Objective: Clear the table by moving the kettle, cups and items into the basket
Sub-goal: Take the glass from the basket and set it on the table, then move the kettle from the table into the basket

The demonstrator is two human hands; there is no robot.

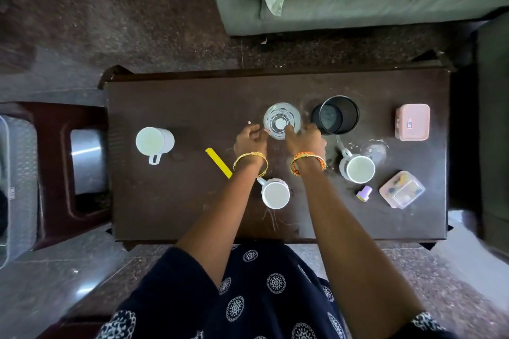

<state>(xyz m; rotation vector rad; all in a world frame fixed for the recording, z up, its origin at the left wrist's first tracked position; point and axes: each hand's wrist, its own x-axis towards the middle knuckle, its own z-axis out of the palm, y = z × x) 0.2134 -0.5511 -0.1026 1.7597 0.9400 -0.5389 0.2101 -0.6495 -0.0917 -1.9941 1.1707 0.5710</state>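
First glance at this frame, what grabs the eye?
Both hands meet at the clear glass in the middle of the dark table: the left hand beside it, the right hand touching its near rim. Next, three white mugs stand out, one far left, one between the forearms, one to the right. A black mesh cup stands just right of the glass.
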